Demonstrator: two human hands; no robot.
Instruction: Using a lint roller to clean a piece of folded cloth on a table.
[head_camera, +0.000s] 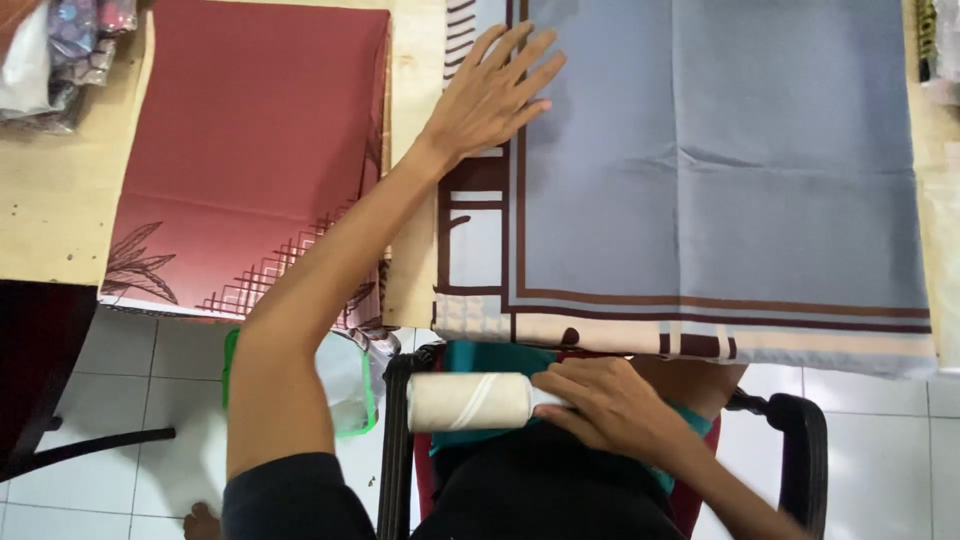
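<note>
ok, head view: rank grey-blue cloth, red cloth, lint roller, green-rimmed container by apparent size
1. grey-blue cloth, largest.
2. red cloth.
3. and 4. lint roller in the right hand and green-rimmed container: unsure, since the roller sits nearer the camera and the left arm hides part of the container.

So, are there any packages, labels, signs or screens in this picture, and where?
No labels, signs or screens show.
Bag stack: top left corner of the table, clear wrappers over folded patterned cloth; possibly packages.
Green tub: on the floor under the left arm, clear with green rim.
Lint roller: in the right hand, a cream cylinder.
</note>
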